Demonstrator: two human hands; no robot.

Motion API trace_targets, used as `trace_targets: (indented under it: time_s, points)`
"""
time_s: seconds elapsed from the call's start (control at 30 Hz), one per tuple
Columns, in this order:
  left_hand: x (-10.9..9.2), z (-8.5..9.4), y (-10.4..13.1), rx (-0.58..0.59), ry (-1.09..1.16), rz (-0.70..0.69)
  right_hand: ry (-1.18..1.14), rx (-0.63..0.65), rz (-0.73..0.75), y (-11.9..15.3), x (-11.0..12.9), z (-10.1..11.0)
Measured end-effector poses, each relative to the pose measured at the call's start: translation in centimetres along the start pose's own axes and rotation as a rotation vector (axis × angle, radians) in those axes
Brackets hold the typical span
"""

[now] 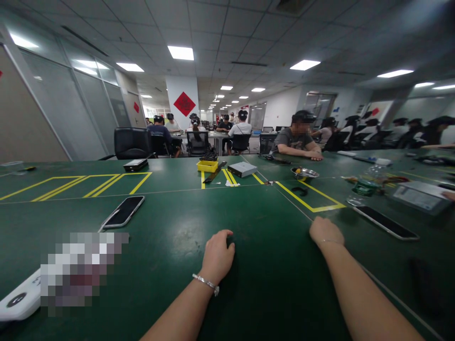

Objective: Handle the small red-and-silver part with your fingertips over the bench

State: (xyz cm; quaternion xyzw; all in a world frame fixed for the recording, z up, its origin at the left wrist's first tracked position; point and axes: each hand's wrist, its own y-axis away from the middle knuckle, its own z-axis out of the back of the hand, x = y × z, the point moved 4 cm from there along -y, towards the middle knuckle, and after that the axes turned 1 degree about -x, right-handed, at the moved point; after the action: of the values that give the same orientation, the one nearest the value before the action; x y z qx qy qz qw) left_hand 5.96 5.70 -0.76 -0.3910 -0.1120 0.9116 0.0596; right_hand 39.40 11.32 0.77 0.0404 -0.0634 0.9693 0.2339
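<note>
My left hand (217, 255), with a silver bracelet at the wrist, is over the green tabletop (270, 265). Its thumb and index finger are apart and nothing is held between them. Farther right, my right hand (327, 230) is curled into a loose fist near a seam in the table covering; no object shows in it. A thin band circles that wrist. The nearest item to the right hand is a phone (386, 222) lying flat. Left of my left hand lies another phone (125, 211), dark screen up, with a cable at its lower corner.
A white device (21, 296) with a blurred-out part lies at left. Farther back are a yellow tray (207, 166), a grey metal box (242, 169), a black box (135, 165), a metal bowl (304, 173) and a plastic bottle (369, 182). A person (297, 137) sits across the table.
</note>
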Motion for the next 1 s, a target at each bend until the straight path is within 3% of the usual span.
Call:
trace_targets:
  time_s: [0.23, 0.4, 0.53, 0.67, 0.8, 0.9, 1.0]
  points:
    - [-0.1, 0.0, 0.0, 0.006, -0.004, -0.006, 0.031, 0.048, 0.003, 1.1, 0.9, 0.4]
    - [0.0, 0.1, 0.0, -0.001, 0.000, -0.010, 0.007, -0.010, 0.054, 1.6, 2.4, 1.5]
    - [-0.3, 0.1, 0.1, 0.006, 0.029, -0.014, -0.234, 0.002, 0.275, 3.9, 7.4, 2.0]
    - [-0.5, -0.5, 0.2, 0.092, 0.089, -0.001, -0.608, 0.198, 0.461, 8.8, 13.7, 0.3]
    - [-0.3, -1.0, 0.2, 0.136, 0.106, -0.026, -0.810, 0.337, 0.587, 12.7, 17.2, -1.1]
    - [-0.2, -0.8, 0.1, 0.083, 0.121, -0.021, -0.812, 0.323, 0.667, 12.2, 17.0, -0.7]
    - [-0.3, -0.4, 0.1, 0.063, 0.162, -0.014, -0.612, 0.139, 0.594, 8.5, 13.8, 0.2]
